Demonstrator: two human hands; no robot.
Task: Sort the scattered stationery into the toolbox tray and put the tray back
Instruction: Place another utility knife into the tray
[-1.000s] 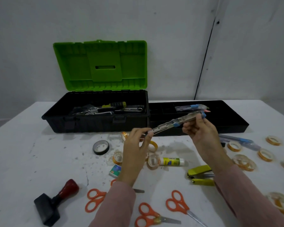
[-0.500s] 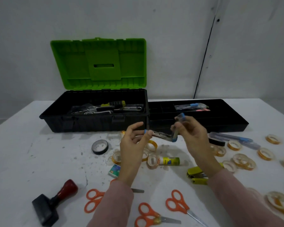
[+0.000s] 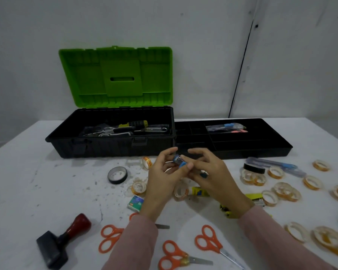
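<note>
Head view: a white table (image 3: 27, 191), with an open green-lidded toolbox (image 3: 109, 147) at the back and its black divided tray (image 3: 252, 151) set out just beside the box's right end. My left hand (image 3: 164, 182) and right hand (image 3: 213, 180) meet in front, fingers curled, both pinching a small blue-and-metal stapler (image 3: 179, 160). The tray lies just beyond and rightward, long axis left to right; my right hand is nearer it
</note>
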